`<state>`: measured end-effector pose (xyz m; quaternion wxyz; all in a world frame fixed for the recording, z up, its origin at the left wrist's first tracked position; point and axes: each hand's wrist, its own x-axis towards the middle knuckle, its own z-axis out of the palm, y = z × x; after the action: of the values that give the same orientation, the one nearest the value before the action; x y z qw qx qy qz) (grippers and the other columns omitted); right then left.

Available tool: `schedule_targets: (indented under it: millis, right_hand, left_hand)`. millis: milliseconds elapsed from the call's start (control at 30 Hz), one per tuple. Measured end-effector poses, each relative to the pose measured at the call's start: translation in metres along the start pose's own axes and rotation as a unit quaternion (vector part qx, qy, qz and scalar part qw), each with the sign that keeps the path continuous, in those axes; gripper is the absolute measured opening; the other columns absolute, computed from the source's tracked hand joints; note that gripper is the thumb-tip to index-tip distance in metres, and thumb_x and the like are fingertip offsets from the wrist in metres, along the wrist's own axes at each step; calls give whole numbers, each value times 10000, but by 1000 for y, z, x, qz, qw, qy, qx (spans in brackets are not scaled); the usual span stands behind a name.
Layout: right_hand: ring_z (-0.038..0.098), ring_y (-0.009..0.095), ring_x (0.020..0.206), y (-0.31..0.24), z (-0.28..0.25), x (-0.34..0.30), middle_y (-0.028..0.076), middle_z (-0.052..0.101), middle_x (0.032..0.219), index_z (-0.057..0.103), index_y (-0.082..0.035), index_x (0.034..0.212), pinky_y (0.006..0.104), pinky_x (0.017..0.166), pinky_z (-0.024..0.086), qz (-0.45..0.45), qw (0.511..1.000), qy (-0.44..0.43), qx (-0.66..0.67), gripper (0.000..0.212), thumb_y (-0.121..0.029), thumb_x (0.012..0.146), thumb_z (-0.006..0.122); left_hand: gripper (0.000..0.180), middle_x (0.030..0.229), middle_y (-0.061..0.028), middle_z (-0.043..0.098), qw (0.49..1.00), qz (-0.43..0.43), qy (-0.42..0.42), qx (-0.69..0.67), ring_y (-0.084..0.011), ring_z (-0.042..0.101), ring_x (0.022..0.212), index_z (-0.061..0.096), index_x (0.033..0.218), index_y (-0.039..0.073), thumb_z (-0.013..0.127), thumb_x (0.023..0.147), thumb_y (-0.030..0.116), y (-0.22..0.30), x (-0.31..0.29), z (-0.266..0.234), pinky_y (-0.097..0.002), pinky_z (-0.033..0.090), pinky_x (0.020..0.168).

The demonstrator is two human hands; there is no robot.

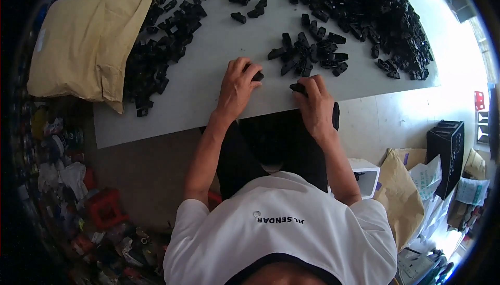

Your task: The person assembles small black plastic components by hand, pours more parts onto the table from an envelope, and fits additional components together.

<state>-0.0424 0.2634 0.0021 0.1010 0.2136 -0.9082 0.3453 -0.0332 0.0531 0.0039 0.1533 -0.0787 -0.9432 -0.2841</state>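
Over the near part of the grey table (pixel 198 95), my left hand (pixel 237 86) is closed with a small black plastic part (pixel 257 76) between thumb and fingers. A short gap to the right, my right hand (pixel 315 103) grips another small black plastic part (pixel 298 88), whose end sticks out past the fingertips. Just beyond my right hand lies a loose cluster of similar black parts (pixel 307 53). The exact kind of these parts is too small to make out.
A large heap of black parts (pixel 375 11) covers the table's far right. More black parts (pixel 172 40) run along the left, beside a brown paper bag (pixel 78 45). On the floor stand a red stool (pixel 105 207), a black box (pixel 446 152) and another paper bag (pixel 398 196).
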Motion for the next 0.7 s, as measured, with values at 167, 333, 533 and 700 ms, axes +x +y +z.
schedule_targets:
  millis: [167,333,533,700]
  right_hand:
    - [568,336,787,-18,-10,10,127,534,978,569,-16,1063,361,670,487,28,949,-65,306,254,27,816,607]
    - [567,249,742,-23,-4,13,108,522,954,598,-18,1067,293,655,474,26,938,-40,344,285,61,795,634]
    - [591,131,782,-30,9,19,58,509,950,642,6,994,237,631,504,47,893,-32,447,241,107,776,657]
    - [602,113,792,-21,13,14,56,510,983,648,13,989,222,612,541,42,885,16,463,236,133,785,633]
  left_hand:
    - [227,909,-84,537,992,-60,93,-56,-248,548,822,571,966,54,695,779,12,-10,1,8,-336,474,699]
    - [111,784,-28,565,890,-265,84,-362,-118,530,562,579,974,57,611,917,147,12,4,-2,-262,428,488]
    - [218,770,-11,602,775,-265,2,-574,-65,495,479,639,949,61,551,967,260,21,2,-3,-213,397,423]
    - [318,883,-49,658,752,-254,-68,-605,-75,580,592,651,1043,-5,529,976,281,31,-2,-8,-215,493,538]
